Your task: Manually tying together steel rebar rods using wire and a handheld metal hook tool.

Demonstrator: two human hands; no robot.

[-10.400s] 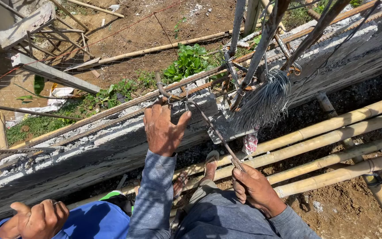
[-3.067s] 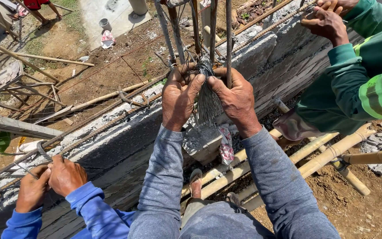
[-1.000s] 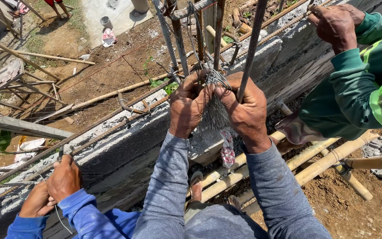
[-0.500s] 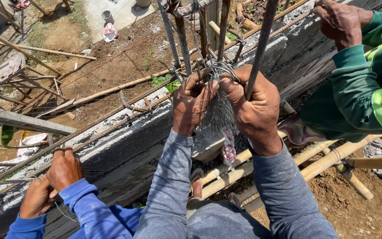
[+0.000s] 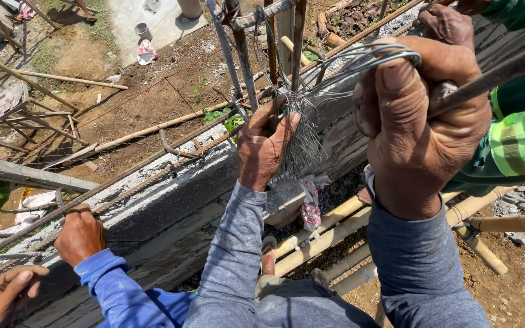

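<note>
Tie wire bundle [image 5: 302, 143] hangs at upright rebar [image 5: 242, 61], above concrete beam [image 5: 171, 188] edge. Left hand [image 5: 262, 149] pinches strands; right hand [image 5: 420, 115] fisted round slanted bar [image 5: 499, 70], wire loop [image 5: 366, 58] over fingers. Co-worker hands crowd both sides.

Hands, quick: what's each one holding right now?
Left hand: closed on the bundle of thin tie wire at the upright rebar.
Right hand: closed around a slanted rebar, wire loops over its fingers.

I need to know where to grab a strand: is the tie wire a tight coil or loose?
Loose: the tie wire hangs in spread strands beside the left hand, with loops arching toward the right hand.
</note>
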